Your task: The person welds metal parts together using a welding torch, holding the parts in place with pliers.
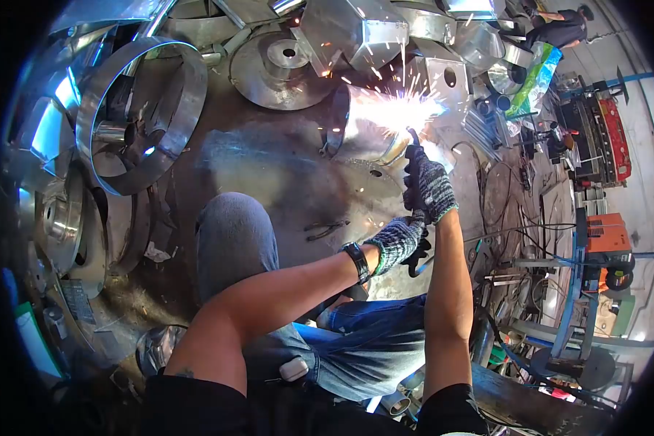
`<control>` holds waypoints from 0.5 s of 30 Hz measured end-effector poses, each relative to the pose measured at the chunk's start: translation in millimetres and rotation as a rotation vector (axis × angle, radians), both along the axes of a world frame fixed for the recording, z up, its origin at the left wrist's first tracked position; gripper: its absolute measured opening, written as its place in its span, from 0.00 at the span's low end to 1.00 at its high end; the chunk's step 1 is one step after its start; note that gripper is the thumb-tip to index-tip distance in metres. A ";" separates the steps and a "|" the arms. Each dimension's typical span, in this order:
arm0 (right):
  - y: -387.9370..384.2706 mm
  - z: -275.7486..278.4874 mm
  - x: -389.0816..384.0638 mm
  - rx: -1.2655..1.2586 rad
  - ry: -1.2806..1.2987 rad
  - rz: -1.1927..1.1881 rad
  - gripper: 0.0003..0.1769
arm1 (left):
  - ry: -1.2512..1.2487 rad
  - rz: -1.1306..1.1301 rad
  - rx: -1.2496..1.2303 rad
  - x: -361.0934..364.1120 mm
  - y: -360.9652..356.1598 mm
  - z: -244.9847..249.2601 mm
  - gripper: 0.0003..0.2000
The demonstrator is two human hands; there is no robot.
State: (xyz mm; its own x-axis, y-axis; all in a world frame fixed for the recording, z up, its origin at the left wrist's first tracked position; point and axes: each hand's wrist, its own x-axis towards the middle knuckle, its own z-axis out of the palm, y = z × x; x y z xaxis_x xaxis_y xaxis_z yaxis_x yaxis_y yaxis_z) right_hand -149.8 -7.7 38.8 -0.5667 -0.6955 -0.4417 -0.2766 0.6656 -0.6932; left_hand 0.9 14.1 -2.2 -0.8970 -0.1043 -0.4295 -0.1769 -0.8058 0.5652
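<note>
In the head view, my right hand [432,185], in a grey knitted glove with black palm, is closed around a welding torch [413,136]. The torch's tip meets a bright arc that throws sparks and hides the weld spot. Under the glare, a metal cylinder [356,127] lies on its side on the metal work surface [305,185]. My left hand [398,243], gloved alike and with a black watch above it, is closed just below the right one, apparently around the torch's rear handle; its fingers are partly hidden. Pliers [327,229] lie left of my hands.
A large metal ring [87,116] stands at left. A round disc [247,76] and a bent sheet-metal piece [341,33] lie beyond the cylinder. Cables and rods clutter the right side, near an orange machine [604,231]. Another person [556,29] is at the far upper right.
</note>
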 end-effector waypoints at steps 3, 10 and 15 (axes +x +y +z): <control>-4.5 10.6 4.8 0.048 -0.185 -0.185 0.16 | 0.003 0.015 0.022 -2.9 2.5 -5.2 0.23; -1.1 2.7 5.6 0.026 0.021 -0.001 0.17 | 0.032 0.042 -0.013 -7.4 6.9 -15.0 0.23; 2.8 -3.4 -1.9 0.035 0.105 0.088 0.22 | 0.019 0.024 0.001 -0.9 1.9 -4.5 0.24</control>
State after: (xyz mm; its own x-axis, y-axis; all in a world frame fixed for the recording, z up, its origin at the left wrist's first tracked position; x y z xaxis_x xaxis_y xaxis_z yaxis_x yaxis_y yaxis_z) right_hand -151.8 -4.9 35.4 -0.5486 -0.7298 -0.4079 -0.4045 0.6587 -0.6345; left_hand 0.0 16.0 -6.7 -0.9024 -0.1255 -0.4123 -0.1467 -0.8100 0.5677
